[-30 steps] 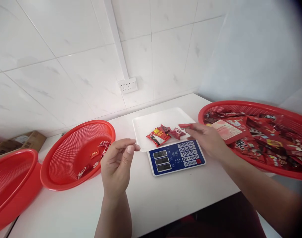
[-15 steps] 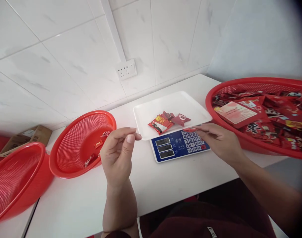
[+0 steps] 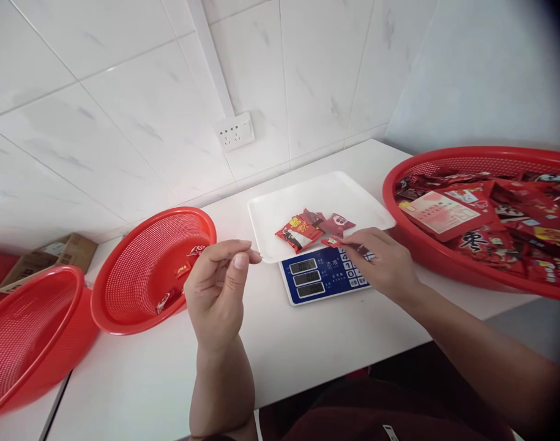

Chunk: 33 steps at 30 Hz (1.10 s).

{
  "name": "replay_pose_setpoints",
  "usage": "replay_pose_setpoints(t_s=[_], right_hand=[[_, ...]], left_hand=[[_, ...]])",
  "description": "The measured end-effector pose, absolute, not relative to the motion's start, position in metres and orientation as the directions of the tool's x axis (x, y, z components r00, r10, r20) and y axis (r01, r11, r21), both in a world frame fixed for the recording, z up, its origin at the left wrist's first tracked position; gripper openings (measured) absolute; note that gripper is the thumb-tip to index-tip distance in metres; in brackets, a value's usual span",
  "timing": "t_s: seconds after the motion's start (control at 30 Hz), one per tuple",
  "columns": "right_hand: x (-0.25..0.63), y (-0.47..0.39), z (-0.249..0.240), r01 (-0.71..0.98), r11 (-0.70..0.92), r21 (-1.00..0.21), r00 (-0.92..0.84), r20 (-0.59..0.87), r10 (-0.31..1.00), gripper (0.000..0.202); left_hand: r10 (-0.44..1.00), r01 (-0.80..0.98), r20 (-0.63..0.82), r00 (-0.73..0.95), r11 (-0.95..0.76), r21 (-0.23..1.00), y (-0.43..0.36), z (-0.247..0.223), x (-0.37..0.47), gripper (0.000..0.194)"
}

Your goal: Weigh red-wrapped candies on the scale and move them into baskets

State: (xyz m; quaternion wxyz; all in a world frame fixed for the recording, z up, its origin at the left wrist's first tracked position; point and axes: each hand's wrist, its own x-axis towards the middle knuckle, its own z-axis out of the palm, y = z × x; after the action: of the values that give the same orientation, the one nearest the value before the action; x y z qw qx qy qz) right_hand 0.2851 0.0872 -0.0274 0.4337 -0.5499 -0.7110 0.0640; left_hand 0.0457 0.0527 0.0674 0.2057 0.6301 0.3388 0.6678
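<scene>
My right hand [image 3: 383,260] pinches a small red wrapped packet [image 3: 331,242] between thumb and fingertips. It hangs over the front edge of a scale's white tray [image 3: 273,223] and hides part of the blue scale panel [image 3: 302,275] with its keys. On the tray lie a red packet with yellow print [image 3: 298,233] and a dark red packet [image 3: 338,223], with another partly behind them. My left hand [image 3: 220,288] is raised left of the scale, fingers loosely curled and thumb a little apart, with nothing visible in it.
A big red basket [image 3: 399,165] full of red packets stands at the right. To the left, a red basket [image 3: 123,263] holds several small packets. Another red basket [image 3: 27,331] and a cardboard box [image 3: 68,257] are farther left. A wall socket [image 3: 235,130] sits behind.
My right hand has moved left across the scale keys with the small packet, now nearer the packets on the tray. My left hand has hardly moved.
</scene>
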Motion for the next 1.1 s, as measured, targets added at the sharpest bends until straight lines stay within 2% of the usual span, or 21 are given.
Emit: replay_pose_setpoints(t_s=[0.17, 0.27, 0.4, 0.53, 0.63, 0.73, 0.83, 0.93, 1.1], right_hand=[[0.280, 0.094, -0.033, 0.846, 0.353, -0.400, -0.074, 0.568, 0.820, 0.024], [0.279, 0.093, -0.035, 0.863, 0.364, -0.352, -0.117, 0.560, 0.820, 0.028], [0.284, 0.083, -0.033, 0.801, 0.396, -0.448, -0.104, 0.548, 0.830, 0.029], [0.296, 0.067, -0.041, 0.704, 0.445, -0.554, -0.099, 0.545, 0.833, 0.020], [0.302, 0.049, -0.060, 0.667, 0.444, -0.598, -0.199, 0.431, 0.880, 0.016], [0.303, 0.031, -0.082, 0.635, 0.480, -0.605, -0.389, 0.286, 0.876, 0.017], [0.298, 0.019, -0.095, 0.614, 0.549, -0.567, -0.527, 0.223, 0.820, 0.022], [0.294, 0.017, -0.097, 0.620, 0.557, -0.553, -0.555, 0.193, 0.809, 0.024], [0.294, 0.021, -0.095, 0.612, 0.514, -0.601, -0.536, 0.163, 0.829, 0.025]], left_hand=[[0.704, 0.163, 0.700, -0.119, -0.682, 0.713, 0.053, 0.067, 0.046, 0.009], [0.694, 0.153, 0.711, -0.115, -0.695, 0.702, 0.053, 0.068, 0.046, 0.009], [0.690, 0.144, 0.714, -0.119, -0.699, 0.700, 0.053, 0.067, 0.046, 0.009], [0.682, 0.159, 0.719, -0.135, -0.701, 0.695, 0.053, 0.067, 0.046, 0.009], [0.678, 0.171, 0.719, -0.151, -0.699, 0.695, 0.054, 0.067, 0.045, 0.009], [0.673, 0.154, 0.723, -0.157, -0.706, 0.691, 0.055, 0.066, 0.045, 0.008], [0.672, 0.136, 0.724, -0.157, -0.711, 0.690, 0.056, 0.066, 0.046, 0.009], [0.676, 0.131, 0.721, -0.149, -0.710, 0.692, 0.057, 0.065, 0.047, 0.010], [0.673, 0.144, 0.725, -0.145, -0.711, 0.688, 0.060, 0.064, 0.049, 0.011]])
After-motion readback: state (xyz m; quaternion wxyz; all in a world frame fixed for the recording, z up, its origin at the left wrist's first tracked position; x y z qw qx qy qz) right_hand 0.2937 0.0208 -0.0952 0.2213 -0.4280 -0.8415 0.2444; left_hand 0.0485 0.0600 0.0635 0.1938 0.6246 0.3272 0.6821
